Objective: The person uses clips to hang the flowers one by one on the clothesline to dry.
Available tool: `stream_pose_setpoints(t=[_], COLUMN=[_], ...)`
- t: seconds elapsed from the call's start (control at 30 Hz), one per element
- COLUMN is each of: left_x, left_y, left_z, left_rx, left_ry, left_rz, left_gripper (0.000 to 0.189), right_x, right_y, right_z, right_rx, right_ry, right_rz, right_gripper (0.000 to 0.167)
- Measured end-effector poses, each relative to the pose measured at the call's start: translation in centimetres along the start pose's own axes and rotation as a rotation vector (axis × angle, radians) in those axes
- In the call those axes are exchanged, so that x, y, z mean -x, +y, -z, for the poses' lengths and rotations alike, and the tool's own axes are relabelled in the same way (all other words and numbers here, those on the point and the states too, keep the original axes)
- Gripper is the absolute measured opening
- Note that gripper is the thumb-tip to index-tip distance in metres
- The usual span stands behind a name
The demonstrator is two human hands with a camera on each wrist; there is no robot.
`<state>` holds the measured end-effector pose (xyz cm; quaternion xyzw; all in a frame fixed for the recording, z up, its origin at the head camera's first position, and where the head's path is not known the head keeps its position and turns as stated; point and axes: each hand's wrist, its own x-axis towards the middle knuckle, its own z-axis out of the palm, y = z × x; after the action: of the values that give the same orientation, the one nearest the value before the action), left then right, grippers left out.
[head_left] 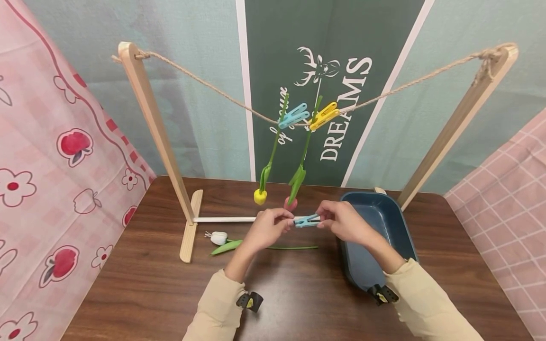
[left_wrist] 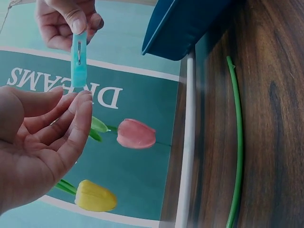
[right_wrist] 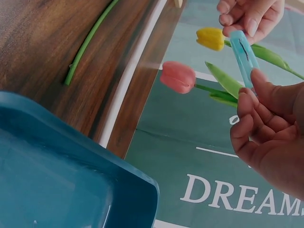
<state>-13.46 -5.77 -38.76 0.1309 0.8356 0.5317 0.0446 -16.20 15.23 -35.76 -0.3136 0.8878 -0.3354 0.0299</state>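
Note:
A light-blue clothespin (head_left: 307, 221) is held level between the two hands, above the table. My right hand (head_left: 343, 221) pinches one end between thumb and fingers. At its other end, the thumb and fingertips of my left hand (head_left: 269, 227) hold the tip. A rope (head_left: 213, 89) sags overhead. On it, a blue clothespin (head_left: 294, 115) holds a yellow tulip (head_left: 260, 196) head down, and a yellow clothespin (head_left: 325, 116) holds a pink tulip (left_wrist: 136, 133) the same way. A white tulip (head_left: 219, 237) lies on the table, its stem partly behind my left hand.
Two wooden posts (head_left: 155, 125) carry the rope, and a white rod (head_left: 226, 219) runs low between them. To the right stands a dark blue basin (head_left: 371, 279), partly under my right forearm. Printed cloth (head_left: 204, 57) hangs behind the brown table (head_left: 290, 293).

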Motion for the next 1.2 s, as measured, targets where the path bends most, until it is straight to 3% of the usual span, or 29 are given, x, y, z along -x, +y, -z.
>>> stream_pose_setpoints(t=[0.37, 0.7, 1.2], left_x=[0.5, 1.0, 0.9], left_y=[-0.7, -3.3, -7.5], left_z=[1.4, 1.8, 0.7], left_rx=[-0.108, -0.246, -0.284], left_ry=[0.036, 0.048, -0.058], left_rz=[-0.034, -0.028, 0.113], left_gripper=[0.01, 0.008, 0.003], right_x=[0.1, 0.2, 0.7], right_y=[0.1, 0.4, 1.0], right_z=[0.2, 0.4, 0.5], right_rx=[0.074, 0.103, 0.096], right_ry=[0.046, 0.059, 0.056], right_rz=[0.045, 0.023, 0.006], right_gripper=[0.017, 0.019, 0.021])
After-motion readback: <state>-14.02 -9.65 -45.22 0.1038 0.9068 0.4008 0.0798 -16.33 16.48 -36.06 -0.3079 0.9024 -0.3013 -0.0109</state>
